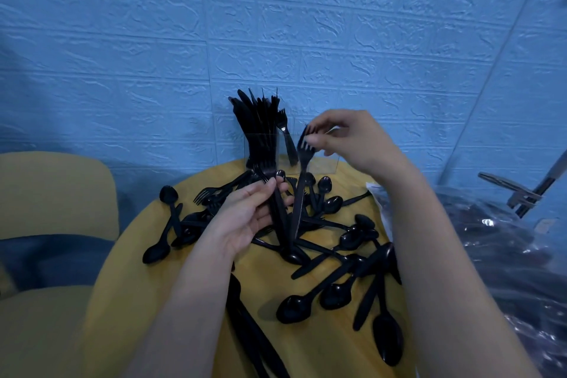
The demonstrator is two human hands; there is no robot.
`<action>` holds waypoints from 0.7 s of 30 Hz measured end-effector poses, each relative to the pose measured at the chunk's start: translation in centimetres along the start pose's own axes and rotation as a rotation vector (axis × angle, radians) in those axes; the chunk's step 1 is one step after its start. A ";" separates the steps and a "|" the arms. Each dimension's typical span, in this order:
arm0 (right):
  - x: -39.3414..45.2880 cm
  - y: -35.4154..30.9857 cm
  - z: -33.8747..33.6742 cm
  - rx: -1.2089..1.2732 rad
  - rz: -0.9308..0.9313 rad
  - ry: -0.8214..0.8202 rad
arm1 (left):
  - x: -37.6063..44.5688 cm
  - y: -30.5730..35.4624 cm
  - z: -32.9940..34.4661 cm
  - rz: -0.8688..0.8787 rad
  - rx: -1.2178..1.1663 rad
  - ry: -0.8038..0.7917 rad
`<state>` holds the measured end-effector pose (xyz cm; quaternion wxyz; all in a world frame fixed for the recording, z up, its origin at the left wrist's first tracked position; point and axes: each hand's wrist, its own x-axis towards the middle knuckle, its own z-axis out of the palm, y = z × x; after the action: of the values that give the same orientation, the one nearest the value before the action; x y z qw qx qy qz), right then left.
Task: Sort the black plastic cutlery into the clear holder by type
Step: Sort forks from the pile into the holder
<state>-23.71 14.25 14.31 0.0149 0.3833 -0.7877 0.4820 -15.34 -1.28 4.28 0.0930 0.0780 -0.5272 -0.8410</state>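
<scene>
A clear holder (322, 164) stands at the far edge of the round yellow table (319, 344), against the wall. Its left compartment is packed with upright black knives (259, 123); one fork (287, 139) leans in the middle compartment. My left hand (245, 215) grips a bunch of black cutlery (277, 212) by the handles, just in front of the holder. My right hand (352, 141) pinches the tines of a fork (302, 181) that stands upright beside that bunch. Loose black spoons (294, 307), forks and knives lie scattered across the table.
A yellow chair (52, 193) stands at the left. Crinkled clear plastic wrapping (503, 255) lies at the right, with a metal stand (521, 193) behind it. The blue textured wall is right behind the holder.
</scene>
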 end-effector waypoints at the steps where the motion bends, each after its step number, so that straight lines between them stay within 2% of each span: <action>1: 0.2 0.2 0.7 -0.022 -0.010 -0.038 | -0.1 0.0 0.1 -0.004 0.009 -0.017; 5: 1.0 1.7 3.3 -0.098 0.009 -0.070 | -0.4 0.1 0.5 -0.017 0.037 -0.106; 11: 1.7 3.0 5.4 -0.117 0.024 0.041 | -0.3 -0.2 0.5 -0.049 0.043 -0.121; 14: 1.5 3.0 5.7 -0.103 0.029 0.049 | -0.3 -0.3 0.2 -0.048 0.027 -0.090; 16: 1.6 3.9 5.3 -0.079 0.080 0.123 | -0.2 -0.2 0.0 -0.031 -0.006 -0.047; 18: 2.3 5.8 4.8 -0.226 0.198 0.158 | 0.0 -0.2 -0.3 -0.016 -0.053 0.003; 21: 3.4 9.7 5.5 -0.540 0.390 -0.068 | 0.2 0.1 -0.5 0.007 -0.094 0.046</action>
<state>-30.22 10.32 5.46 -0.0031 0.2232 -0.9456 0.2367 -15.39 -1.74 4.12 0.1116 0.0911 -0.4849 -0.8626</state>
